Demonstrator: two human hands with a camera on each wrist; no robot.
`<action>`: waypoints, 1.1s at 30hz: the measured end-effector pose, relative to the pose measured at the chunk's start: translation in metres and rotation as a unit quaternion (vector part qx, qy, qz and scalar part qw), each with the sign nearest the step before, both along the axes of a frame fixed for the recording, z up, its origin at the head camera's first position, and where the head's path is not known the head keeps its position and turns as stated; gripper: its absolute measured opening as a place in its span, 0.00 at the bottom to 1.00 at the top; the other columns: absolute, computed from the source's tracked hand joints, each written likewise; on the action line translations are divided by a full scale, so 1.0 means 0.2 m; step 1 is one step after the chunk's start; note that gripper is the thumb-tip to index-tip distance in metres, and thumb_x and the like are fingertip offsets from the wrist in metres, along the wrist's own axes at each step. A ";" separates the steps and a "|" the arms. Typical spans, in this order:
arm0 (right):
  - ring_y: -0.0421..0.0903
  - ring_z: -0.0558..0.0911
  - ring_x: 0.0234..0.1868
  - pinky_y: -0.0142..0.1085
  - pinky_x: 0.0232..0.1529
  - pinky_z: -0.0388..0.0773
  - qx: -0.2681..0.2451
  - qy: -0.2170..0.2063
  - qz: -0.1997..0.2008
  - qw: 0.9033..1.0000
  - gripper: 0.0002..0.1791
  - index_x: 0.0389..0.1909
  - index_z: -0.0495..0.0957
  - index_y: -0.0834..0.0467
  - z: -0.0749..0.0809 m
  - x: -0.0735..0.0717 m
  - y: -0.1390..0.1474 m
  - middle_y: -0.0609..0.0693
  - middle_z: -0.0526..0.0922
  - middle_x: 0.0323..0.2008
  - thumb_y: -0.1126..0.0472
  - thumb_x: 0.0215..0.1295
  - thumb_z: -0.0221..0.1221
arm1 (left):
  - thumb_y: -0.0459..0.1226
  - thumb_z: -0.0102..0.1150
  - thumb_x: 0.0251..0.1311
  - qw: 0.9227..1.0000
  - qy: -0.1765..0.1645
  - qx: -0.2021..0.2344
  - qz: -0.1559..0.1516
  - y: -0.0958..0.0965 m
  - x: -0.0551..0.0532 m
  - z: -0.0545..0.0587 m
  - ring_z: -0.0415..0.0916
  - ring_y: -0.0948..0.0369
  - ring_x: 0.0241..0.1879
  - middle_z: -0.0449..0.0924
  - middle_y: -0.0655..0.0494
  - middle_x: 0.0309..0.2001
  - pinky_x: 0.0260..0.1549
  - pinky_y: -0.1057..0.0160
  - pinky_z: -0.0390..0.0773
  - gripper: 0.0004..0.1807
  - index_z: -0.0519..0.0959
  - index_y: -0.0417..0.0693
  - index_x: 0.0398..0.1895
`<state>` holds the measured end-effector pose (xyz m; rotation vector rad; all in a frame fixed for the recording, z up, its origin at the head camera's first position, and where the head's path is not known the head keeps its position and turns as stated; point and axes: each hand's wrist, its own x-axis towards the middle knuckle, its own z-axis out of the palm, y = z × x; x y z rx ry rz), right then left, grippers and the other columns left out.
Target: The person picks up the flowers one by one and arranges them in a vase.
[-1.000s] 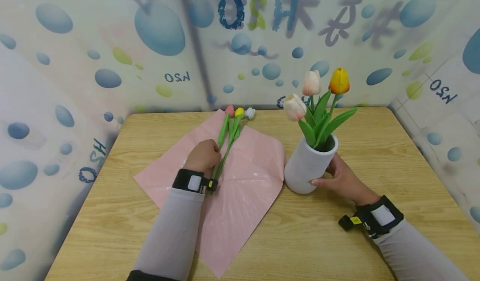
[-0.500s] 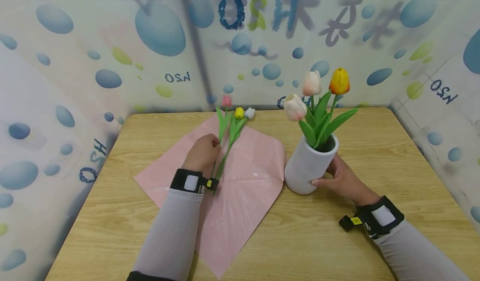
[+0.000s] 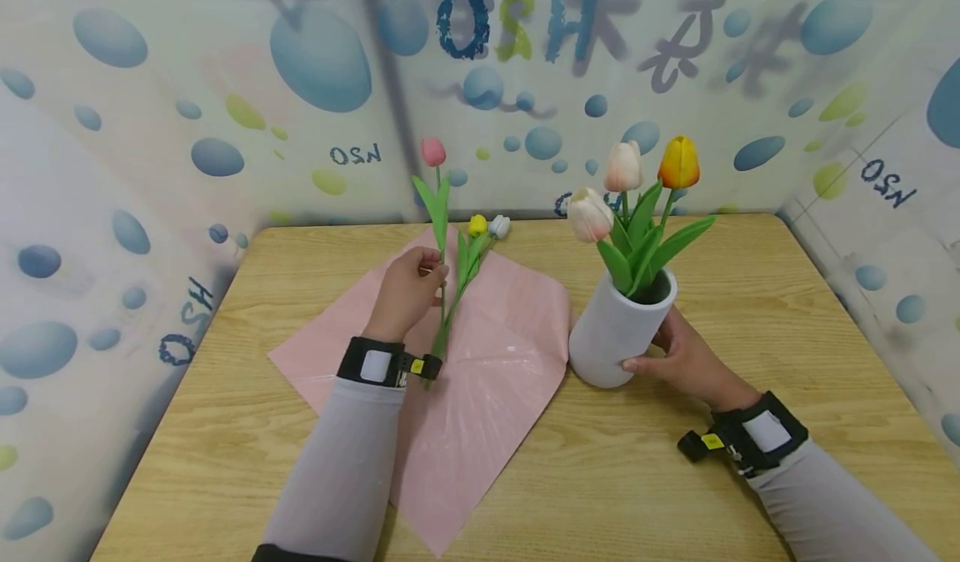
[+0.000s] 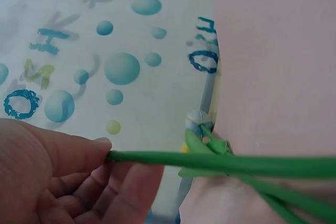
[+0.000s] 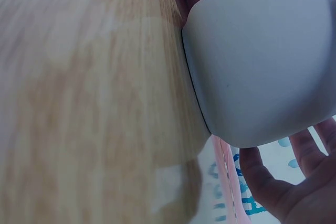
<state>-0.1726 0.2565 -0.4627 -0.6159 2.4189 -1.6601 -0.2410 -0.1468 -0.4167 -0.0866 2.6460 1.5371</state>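
My left hand (image 3: 407, 293) pinches the green stem (image 4: 236, 164) of a pink tulip (image 3: 433, 152), which stands upright above the wrapping paper. On the pink wrapping paper (image 3: 502, 378) lie a yellow tulip (image 3: 477, 225) and a whitish-blue tulip (image 3: 499, 227), their stems side by side. My right hand (image 3: 686, 362) holds the white vase (image 3: 611, 337) low on its right side, thumb in front and fingers behind. Two pale pink tulips (image 3: 622, 167) and an orange-yellow tulip (image 3: 678, 162) stand in the vase. The vase also shows close up in the right wrist view, resting on the table.
The wooden table (image 3: 765, 320) runs back to a wall covering (image 3: 517, 128) printed with blue and green spots. The paper's right edge reaches the vase's base. Each wrist wears a black strap (image 3: 759, 433) with a small camera.
My left hand has lifted the pink tulip from beside the other two and raised it upright, a little to the left. My right hand and the vase have stayed put.
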 end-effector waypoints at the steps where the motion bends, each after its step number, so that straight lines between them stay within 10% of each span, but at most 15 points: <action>1: 0.32 0.72 0.67 0.24 0.62 0.71 -0.001 -0.001 0.000 1.000 0.52 0.80 0.53 0.49 0.00 0.00 0.00 0.43 0.70 0.69 0.70 0.59 0.72 | 0.40 0.56 0.77 1.000 0.001 0.018 0.000 0.00 0.00 0.00 0.83 0.51 0.49 0.79 0.47 0.54 0.38 0.60 0.89 0.20 0.74 0.41 0.65; 9: 0.32 0.72 0.67 0.23 0.62 0.71 -0.001 -0.003 -0.003 1.000 0.52 0.79 0.53 0.49 0.00 0.00 0.00 0.43 0.70 0.69 0.70 0.60 0.72 | 0.33 0.57 0.73 0.993 -0.001 0.122 -0.010 0.03 0.00 0.02 0.80 0.50 0.53 0.75 0.43 0.55 0.40 0.59 0.89 0.19 0.73 0.37 0.64; 22: 0.32 0.72 0.67 0.24 0.62 0.71 0.004 -0.005 -0.006 1.000 0.52 0.79 0.53 0.48 0.00 0.00 0.00 0.43 0.70 0.69 0.70 0.60 0.72 | 0.34 0.59 0.74 0.985 0.013 0.170 -0.003 0.05 0.01 0.05 0.81 0.54 0.49 0.75 0.48 0.50 0.40 0.59 0.89 0.16 0.75 0.40 0.61; 33: 0.31 0.71 0.67 0.23 0.62 0.71 0.003 -0.008 -0.008 1.000 0.53 0.80 0.53 0.48 0.00 0.00 0.00 0.44 0.69 0.70 0.69 0.60 0.72 | 0.31 0.59 0.72 0.959 0.030 0.282 0.008 0.13 0.03 0.09 0.81 0.58 0.44 0.75 0.54 0.44 0.35 0.63 0.89 0.15 0.74 0.39 0.60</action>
